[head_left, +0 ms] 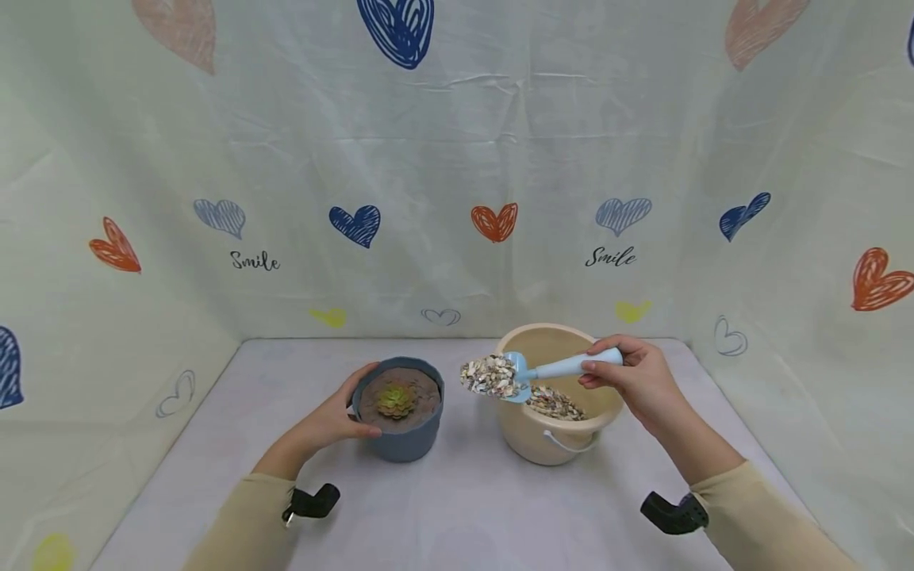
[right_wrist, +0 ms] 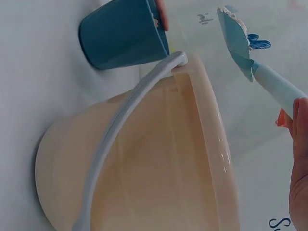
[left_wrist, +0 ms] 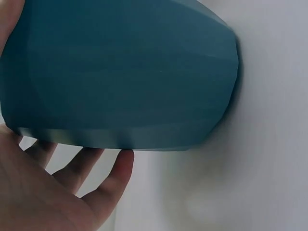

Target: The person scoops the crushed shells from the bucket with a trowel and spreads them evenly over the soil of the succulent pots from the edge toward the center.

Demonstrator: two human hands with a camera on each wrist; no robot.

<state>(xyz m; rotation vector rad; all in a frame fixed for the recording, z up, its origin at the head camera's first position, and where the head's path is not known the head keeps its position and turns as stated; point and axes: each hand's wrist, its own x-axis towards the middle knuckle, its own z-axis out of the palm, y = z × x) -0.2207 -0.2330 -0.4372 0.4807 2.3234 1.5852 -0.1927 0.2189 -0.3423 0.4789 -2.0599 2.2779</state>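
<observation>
On the left side of the table, my left hand grips a blue-grey flower pot, thumb at the near side and fingers around the far left. A small green succulent grows in its brown soil. My right hand holds a light blue trowel by its handle. Pale flaky chips are heaped on the blade, which hangs above the left rim of a beige bucket. More such chips lie inside that bucket. In the left wrist view, fingertips touch the pot's side.
The bucket's pale carrying handle hangs down its near side. A white table bears both containers. Behind and beside it hangs a white curtain printed with hearts and the word Smile.
</observation>
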